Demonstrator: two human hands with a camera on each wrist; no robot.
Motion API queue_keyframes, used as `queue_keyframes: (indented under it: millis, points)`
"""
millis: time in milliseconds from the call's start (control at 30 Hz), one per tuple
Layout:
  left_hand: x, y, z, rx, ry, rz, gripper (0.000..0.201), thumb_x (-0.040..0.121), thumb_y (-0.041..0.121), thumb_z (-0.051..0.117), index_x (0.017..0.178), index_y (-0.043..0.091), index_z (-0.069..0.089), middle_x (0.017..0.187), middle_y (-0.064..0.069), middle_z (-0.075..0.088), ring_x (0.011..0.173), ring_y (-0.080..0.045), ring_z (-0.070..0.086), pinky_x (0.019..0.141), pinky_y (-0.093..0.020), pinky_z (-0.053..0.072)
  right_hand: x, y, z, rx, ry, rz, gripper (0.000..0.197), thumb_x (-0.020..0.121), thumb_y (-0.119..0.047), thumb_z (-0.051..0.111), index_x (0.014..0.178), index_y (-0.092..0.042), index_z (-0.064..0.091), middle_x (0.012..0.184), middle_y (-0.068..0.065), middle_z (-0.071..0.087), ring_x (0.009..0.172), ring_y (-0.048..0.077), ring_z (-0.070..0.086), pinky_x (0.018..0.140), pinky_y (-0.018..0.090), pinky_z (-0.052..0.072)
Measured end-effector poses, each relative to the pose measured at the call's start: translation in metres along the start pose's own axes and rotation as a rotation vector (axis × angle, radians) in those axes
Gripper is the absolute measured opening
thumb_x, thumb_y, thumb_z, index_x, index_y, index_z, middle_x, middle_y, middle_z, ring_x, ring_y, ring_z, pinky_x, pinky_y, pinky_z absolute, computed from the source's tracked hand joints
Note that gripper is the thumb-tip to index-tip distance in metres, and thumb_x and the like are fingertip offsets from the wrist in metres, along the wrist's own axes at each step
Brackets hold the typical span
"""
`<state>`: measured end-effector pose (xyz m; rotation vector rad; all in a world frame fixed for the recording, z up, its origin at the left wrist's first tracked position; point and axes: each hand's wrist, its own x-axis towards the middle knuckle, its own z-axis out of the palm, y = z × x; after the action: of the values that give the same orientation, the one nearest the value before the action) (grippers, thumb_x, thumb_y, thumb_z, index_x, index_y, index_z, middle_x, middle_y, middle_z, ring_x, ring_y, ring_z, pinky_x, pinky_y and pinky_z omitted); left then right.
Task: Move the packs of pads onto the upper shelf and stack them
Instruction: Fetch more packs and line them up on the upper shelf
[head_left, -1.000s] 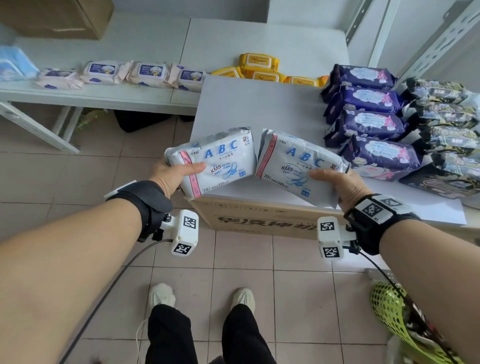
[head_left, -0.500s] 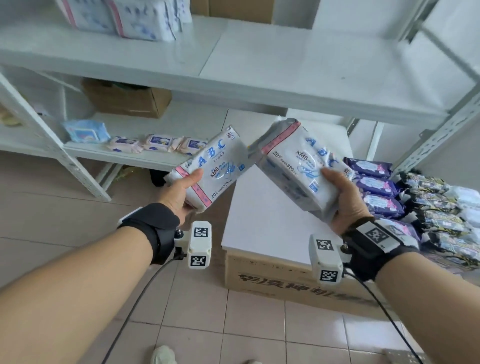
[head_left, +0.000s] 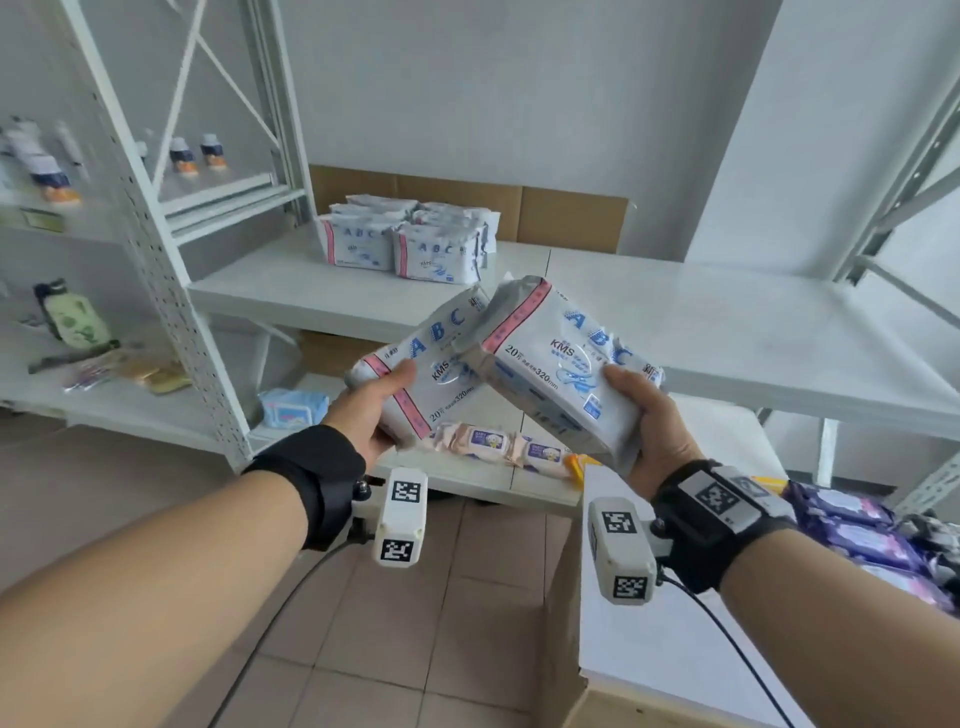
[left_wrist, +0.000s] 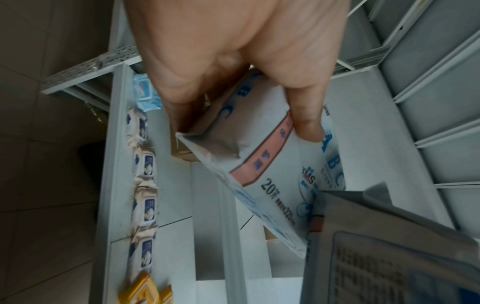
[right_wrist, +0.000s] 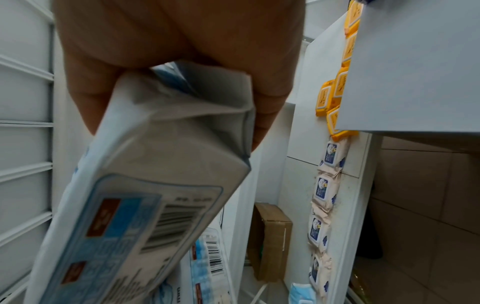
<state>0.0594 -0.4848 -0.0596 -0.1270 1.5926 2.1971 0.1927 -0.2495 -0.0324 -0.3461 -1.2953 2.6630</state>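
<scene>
My left hand (head_left: 376, 402) grips one white ABC pad pack (head_left: 423, 364), thumb on its front, seen close in the left wrist view as pack (left_wrist: 275, 181) under the left hand (left_wrist: 233, 67). My right hand (head_left: 641, 415) grips a second white ABC pack (head_left: 556, 358), its barcode side (right_wrist: 145, 205) facing the right wrist camera below the right hand (right_wrist: 182, 61). Both packs are tilted, touching at their top corners, in the air in front of the upper shelf (head_left: 675, 322). A stack of the same packs (head_left: 410, 239) sits at the shelf's back left.
A white shelf upright (head_left: 171, 291) stands at the left. The lower shelf carries pink wipe packs (head_left: 498, 447), yellow packs (right_wrist: 335, 96) and a blue pack (head_left: 293, 408). A white-topped cardboard box (head_left: 649, 649) lies low right with purple packs (head_left: 852, 525) beyond it.
Both hands have lifted their packs from above the box up to the upper shelf's level. The view has swung upward, bringing the stack on the shelf into sight.
</scene>
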Motion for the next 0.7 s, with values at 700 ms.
queue_keyframes:
  millis: [700]
  points:
    - [0.212, 0.127, -0.043, 0.17, -0.013, -0.005, 0.047, 0.079, 0.011, 0.072, 0.123, 0.006, 0.057, 0.117, -0.021, 0.065, 0.105, -0.036, 0.062, 0.084, -0.05, 0.05, 0.246, -0.008, 0.068, -0.245, 0.06, 0.044, 0.047, 0.066, -0.017, 0.068, 0.111, -0.006, 0.06, 0.104, 0.016, 0.072, 0.08, 0.028, 0.072, 0.066, 0.038, 0.061]
